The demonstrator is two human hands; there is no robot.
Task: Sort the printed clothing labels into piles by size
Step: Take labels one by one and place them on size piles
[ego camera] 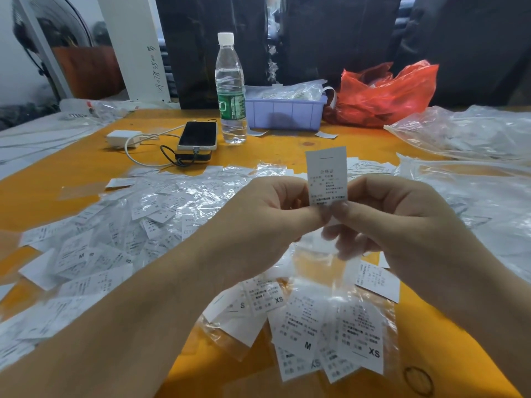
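Both hands are raised over the orange table and pinch one white printed label that stands upright between them. My left hand grips its lower left edge, and my right hand grips its lower right edge. A small clear plastic sleeve hangs below the fingers. A big loose heap of labels in clear sleeves covers the table's left and middle. Close to me lie labels marked M, XS and S, fanned out under my wrists.
At the back stand a water bottle, a phone on a power bank with a white charger, a lilac bin and a red plastic bag. Clear bags pile up at the right. A rubber band lies near the front edge.
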